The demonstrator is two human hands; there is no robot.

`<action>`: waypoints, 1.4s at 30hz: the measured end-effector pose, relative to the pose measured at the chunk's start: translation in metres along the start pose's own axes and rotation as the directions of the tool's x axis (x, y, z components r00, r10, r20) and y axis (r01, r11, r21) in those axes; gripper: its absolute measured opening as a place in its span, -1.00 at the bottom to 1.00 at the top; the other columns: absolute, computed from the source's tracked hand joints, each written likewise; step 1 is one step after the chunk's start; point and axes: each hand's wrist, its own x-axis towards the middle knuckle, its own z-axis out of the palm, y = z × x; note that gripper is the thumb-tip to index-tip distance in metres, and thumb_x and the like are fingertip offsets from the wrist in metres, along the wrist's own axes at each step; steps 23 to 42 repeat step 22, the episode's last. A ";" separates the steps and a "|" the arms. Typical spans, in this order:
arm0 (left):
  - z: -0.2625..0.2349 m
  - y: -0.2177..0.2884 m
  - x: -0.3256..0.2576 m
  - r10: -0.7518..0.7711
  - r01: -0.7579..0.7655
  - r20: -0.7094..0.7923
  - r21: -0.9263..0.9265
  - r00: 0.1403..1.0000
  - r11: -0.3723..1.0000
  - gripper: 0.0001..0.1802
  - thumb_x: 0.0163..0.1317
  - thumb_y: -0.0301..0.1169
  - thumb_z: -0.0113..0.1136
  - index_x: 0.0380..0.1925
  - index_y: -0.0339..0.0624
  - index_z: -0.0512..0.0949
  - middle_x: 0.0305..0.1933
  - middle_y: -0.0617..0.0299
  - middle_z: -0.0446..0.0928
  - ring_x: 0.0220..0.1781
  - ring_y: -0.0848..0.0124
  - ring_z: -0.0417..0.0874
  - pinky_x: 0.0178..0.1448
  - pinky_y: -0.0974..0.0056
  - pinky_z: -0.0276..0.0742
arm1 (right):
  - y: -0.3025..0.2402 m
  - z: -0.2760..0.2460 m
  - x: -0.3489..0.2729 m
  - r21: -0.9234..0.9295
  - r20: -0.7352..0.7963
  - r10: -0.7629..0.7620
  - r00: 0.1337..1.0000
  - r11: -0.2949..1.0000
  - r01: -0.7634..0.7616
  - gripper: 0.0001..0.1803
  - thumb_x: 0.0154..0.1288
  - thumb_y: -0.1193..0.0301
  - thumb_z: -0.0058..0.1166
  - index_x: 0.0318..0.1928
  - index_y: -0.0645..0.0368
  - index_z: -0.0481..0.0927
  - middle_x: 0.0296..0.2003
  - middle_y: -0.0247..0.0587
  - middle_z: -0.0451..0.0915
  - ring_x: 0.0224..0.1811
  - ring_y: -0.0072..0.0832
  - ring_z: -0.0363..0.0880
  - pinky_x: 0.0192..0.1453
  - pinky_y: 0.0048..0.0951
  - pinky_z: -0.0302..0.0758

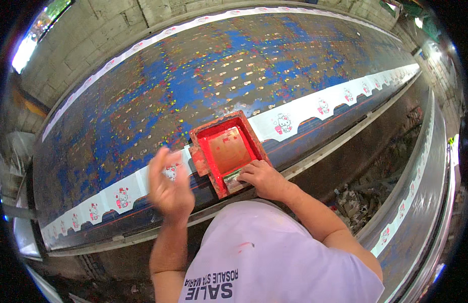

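A small wooden printing screen [254, 136], its frame stained red, lies tilted across a white scalloped strip [304, 113] on the near edge of the long table. Red ink lines the inside of the frame around a brownish mesh [231, 154]. My right hand [264, 179] is at the frame's near right corner, fingers curled on a pale, flat squeegee [232, 175] that is partly hidden under them. Left of the frame, my left hand [171, 189] is raised over the strip, empty, fingers and thumb apart and somewhat blurred. Pink and red cartoon cat figures are printed along the strip.
The long table [138, 126] is dark, with blue patches and many coloured ink specks. Another white printed strip [193, 21] runs along its far edge. At the right stands a second table [421, 217] with a similar strip. Debris [352, 204] lies between the tables. A block wall [102, 38] rises behind.
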 end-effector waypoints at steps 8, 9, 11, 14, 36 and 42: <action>0.084 -0.116 -0.119 -0.645 0.640 -0.047 -0.093 0.763 0.763 -0.01 0.41 -0.71 0.41 0.79 -0.37 0.20 0.78 -0.26 0.37 0.78 0.01 0.47 0.83 -0.01 0.39 | -0.002 -0.012 -0.013 0.064 0.177 0.019 0.984 0.997 -0.031 -0.39 0.16 0.56 0.46 0.29 0.07 0.78 0.33 -0.08 0.70 0.47 0.01 0.63 0.59 0.01 0.56; 0.085 -0.118 -0.120 -0.633 0.629 -0.034 -0.085 0.774 0.773 -0.01 0.38 -0.72 0.40 0.78 -0.39 0.21 0.77 -0.24 0.38 0.79 0.03 0.46 0.84 0.00 0.37 | -0.001 -0.015 -0.016 0.105 0.059 0.008 0.998 0.994 -0.014 -0.39 0.19 0.55 0.48 0.30 0.07 0.78 0.35 -0.07 0.69 0.49 0.01 0.62 0.60 0.00 0.56; 0.087 -0.118 -0.119 -0.616 0.613 -0.025 -0.082 0.787 0.786 -0.01 0.31 -0.76 0.37 0.75 -0.44 0.25 0.77 -0.21 0.38 0.81 0.06 0.43 0.86 0.03 0.33 | 0.000 -0.020 -0.026 0.142 -0.088 0.037 0.995 0.990 -0.024 -0.40 0.24 0.53 0.50 0.33 0.09 0.77 0.38 -0.04 0.68 0.53 0.01 0.60 0.62 -0.01 0.54; 0.093 -0.111 -0.113 -0.671 0.659 -0.043 -0.153 0.740 0.736 0.03 0.23 -0.81 0.34 0.76 -0.45 0.24 0.77 -0.18 0.38 0.78 0.11 0.46 0.81 0.05 0.43 | 0.015 -0.012 -0.037 0.117 -0.357 0.276 0.893 0.961 -0.250 -0.42 0.31 0.47 0.56 0.35 0.11 0.77 0.40 0.03 0.69 0.54 0.03 0.61 0.64 0.01 0.52; 0.174 -0.085 -0.105 -0.565 0.551 -0.080 -0.143 0.821 0.822 0.09 0.21 -0.80 0.32 0.81 -0.35 0.20 0.80 -0.14 0.34 0.82 0.09 0.40 0.85 0.04 0.36 | 0.094 -0.023 -0.093 0.410 -0.366 0.394 0.843 0.882 -0.234 -0.44 0.32 0.44 0.59 0.33 0.14 0.80 0.33 0.09 0.78 0.49 0.05 0.67 0.63 0.11 0.52; 0.174 -0.085 -0.105 -0.565 0.551 -0.080 -0.143 0.821 0.822 0.09 0.21 -0.80 0.32 0.81 -0.35 0.20 0.80 -0.14 0.34 0.82 0.09 0.40 0.85 0.04 0.36 | 0.094 -0.023 -0.093 0.410 -0.366 0.394 0.843 0.882 -0.234 -0.44 0.32 0.44 0.59 0.33 0.14 0.80 0.33 0.09 0.78 0.49 0.05 0.67 0.63 0.11 0.52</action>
